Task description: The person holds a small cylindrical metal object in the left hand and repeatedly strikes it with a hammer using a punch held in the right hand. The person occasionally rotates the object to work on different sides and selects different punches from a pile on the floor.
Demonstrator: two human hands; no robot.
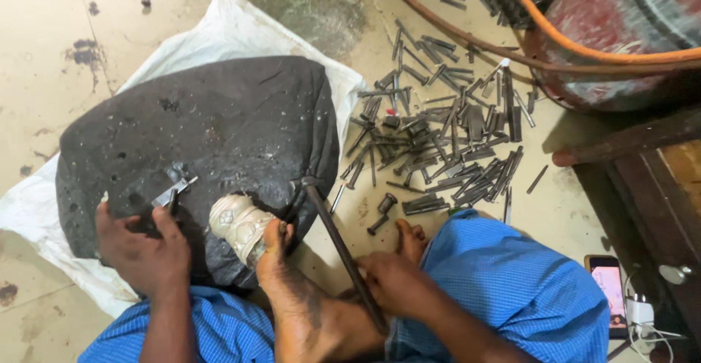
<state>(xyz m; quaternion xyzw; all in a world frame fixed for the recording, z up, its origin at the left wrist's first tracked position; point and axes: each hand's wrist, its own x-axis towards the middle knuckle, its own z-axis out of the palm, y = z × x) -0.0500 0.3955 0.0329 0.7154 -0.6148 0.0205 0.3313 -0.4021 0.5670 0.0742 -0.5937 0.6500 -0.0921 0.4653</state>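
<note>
Metal piece (174, 191) sitting pinched in left hand (142, 250) fingertips, lying on black stone (219, 122). Right hand (394, 283) gripping hammer (339, 250) handle, head resting on stone. Rod pile (438, 144) lying beyond right hand; white sack (241, 31) under stone.

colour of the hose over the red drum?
Orange hose, draped across the red drum; clearest in the head view, top right.
</note>
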